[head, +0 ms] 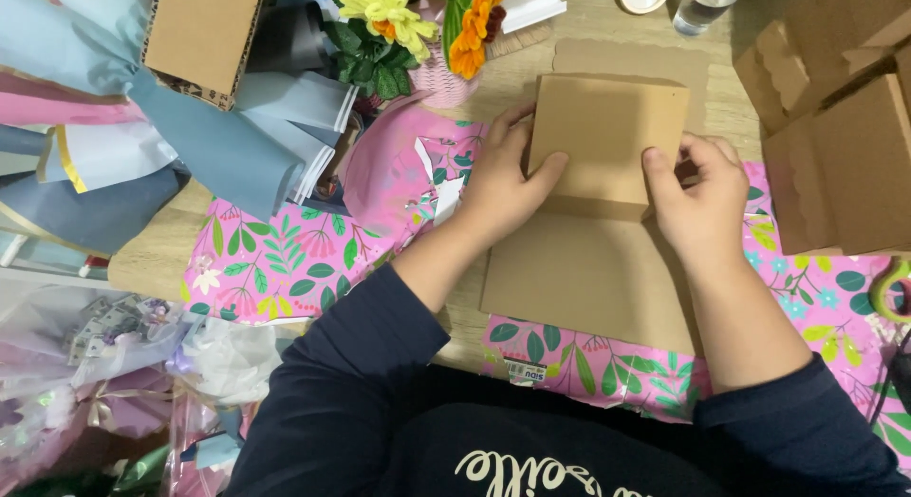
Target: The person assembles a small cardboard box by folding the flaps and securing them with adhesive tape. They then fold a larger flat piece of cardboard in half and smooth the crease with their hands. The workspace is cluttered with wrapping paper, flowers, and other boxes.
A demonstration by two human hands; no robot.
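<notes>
A flat brown cardboard sheet lies on pink floral wrapping paper on a wooden table. Its far flap is folded up and over toward me. My left hand grips the flap's left edge, thumb on top of the fold. My right hand pinches the flap's right edge, thumb pressing on the brown surface. Both sleeves are dark navy.
Folded brown boxes stand at the right. A pink basket of yellow and orange flowers sits behind the sheet. Rolls of blue, pink and grey paper lie at the left, under a cardboard box. Clear-wrapped bundles fill the lower left.
</notes>
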